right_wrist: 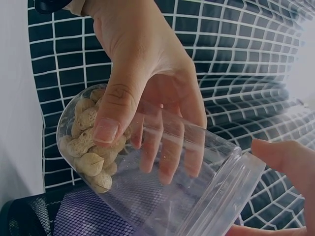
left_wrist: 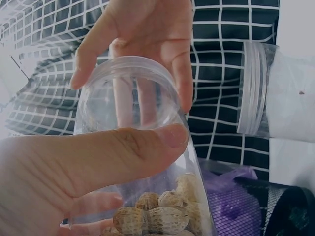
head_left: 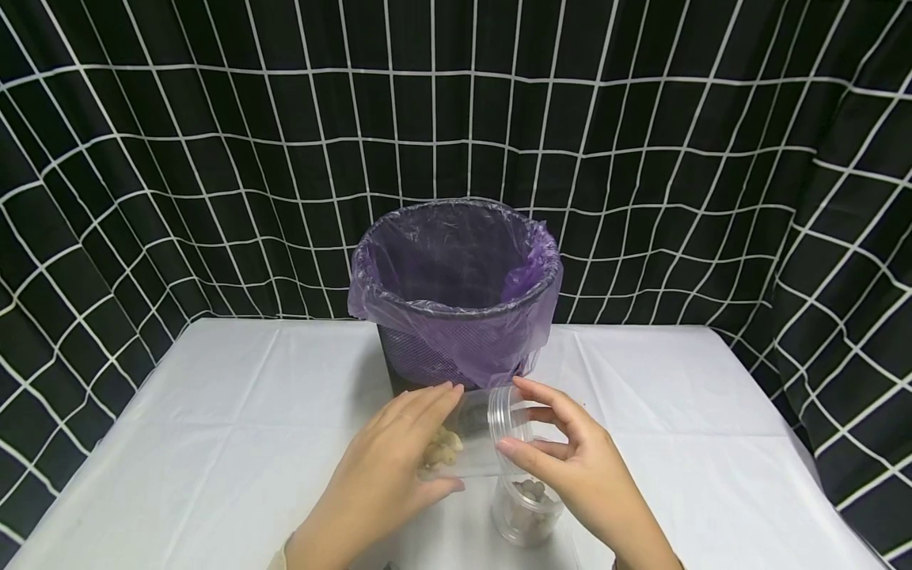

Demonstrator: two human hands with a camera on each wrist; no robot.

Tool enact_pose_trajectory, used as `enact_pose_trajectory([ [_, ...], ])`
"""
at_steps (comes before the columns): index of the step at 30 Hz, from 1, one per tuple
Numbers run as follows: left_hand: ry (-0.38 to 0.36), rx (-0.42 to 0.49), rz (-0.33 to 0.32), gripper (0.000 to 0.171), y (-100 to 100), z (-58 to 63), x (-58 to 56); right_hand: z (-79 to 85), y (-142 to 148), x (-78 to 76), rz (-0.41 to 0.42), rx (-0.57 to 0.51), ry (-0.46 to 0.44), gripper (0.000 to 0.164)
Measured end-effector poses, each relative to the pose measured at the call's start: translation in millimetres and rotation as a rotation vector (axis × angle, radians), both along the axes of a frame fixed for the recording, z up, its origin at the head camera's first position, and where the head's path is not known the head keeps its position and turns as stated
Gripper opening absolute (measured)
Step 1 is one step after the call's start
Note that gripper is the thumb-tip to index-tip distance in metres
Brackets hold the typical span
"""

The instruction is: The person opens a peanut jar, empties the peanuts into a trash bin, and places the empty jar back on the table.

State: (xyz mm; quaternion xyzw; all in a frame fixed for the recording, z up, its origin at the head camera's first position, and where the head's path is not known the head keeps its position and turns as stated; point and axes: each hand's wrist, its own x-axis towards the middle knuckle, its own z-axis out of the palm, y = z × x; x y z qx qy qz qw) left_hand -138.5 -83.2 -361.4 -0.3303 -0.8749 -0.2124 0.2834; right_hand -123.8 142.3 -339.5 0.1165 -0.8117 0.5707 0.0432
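Observation:
My left hand point(head_left: 395, 455) grips a clear plastic jar point(right_wrist: 162, 206) around its body, thumb on one side and fingers on the other. Peanuts in their shells point(right_wrist: 91, 142) are heaped at the jar's bottom end. In the head view the jar lies on its side above the table, mouth pointing right. Around the jar's clear lid point(right_wrist: 238, 189) are the thumb and fingers of my right hand point(head_left: 570, 443). A second clear jar point(head_left: 523, 526), with round brown nuts point(head_left: 530, 488) inside, stands on the table below my right hand, partly hidden by it.
A black mesh bin point(head_left: 409, 348) lined with a purple plastic bag point(head_left: 499, 344) stands just beyond my hands. White cloth covers the table point(head_left: 214, 427). Black curtains with a white grid point(head_left: 285, 158) enclose the back and sides.

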Motion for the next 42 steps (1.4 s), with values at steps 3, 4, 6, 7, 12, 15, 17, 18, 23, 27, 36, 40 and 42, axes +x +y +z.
enact_pose_trajectory([
  [3,-0.005,0.002,0.001,0.093,-0.2,-0.1,0.3,-0.1,-0.2,-0.3,0.004,0.008,0.008,0.058],
  [4,-0.007,0.003,0.001,0.093,-0.3,0.0,0.4,0.1,-0.1,-0.3,0.008,0.010,0.013,0.058],
  [6,-0.012,0.005,-0.001,0.093,-0.4,0.2,0.6,0.4,-0.1,-0.3,0.015,0.022,0.023,0.058],
  [7,-0.013,0.006,-0.001,0.093,-0.5,0.3,0.6,0.6,-0.1,-0.2,0.018,0.028,0.029,0.058],
  [12,-0.007,0.005,-0.007,0.093,-0.6,0.5,-0.1,1.3,-0.8,0.7,0.027,0.056,0.054,0.059],
  [15,0.000,0.001,-0.008,0.093,-0.7,0.3,-0.6,1.6,-1.0,1.1,0.033,0.068,0.071,0.061],
  [17,0.001,-0.002,-0.005,0.093,-0.6,0.1,-0.8,1.5,-1.0,1.1,0.035,0.064,0.084,0.063],
  [18,0.001,-0.003,-0.003,0.093,-0.7,-0.1,-0.8,1.5,-0.8,1.0,0.033,0.062,0.086,0.064],
  [23,-0.006,-0.008,0.010,0.092,-0.7,-0.5,-0.6,0.8,-0.8,0.0,0.010,0.027,0.049,0.061],
  [27,-0.016,-0.007,0.013,0.093,-0.8,-0.4,-0.2,0.3,-1.4,-0.2,0.005,-0.003,0.006,0.055],
  [36,-0.004,-0.010,0.004,0.093,-1.4,0.7,-0.8,0.1,-0.7,0.0,0.031,0.005,0.035,0.056],
  [40,0.005,-0.015,0.006,0.094,-1.6,0.6,-1.1,-0.4,-1.0,-0.2,0.023,0.035,0.040,0.058],
  [42,0.006,-0.017,0.011,0.093,-1.5,0.6,-1.0,-0.3,-1.3,-0.3,0.016,0.033,0.034,0.058],
])
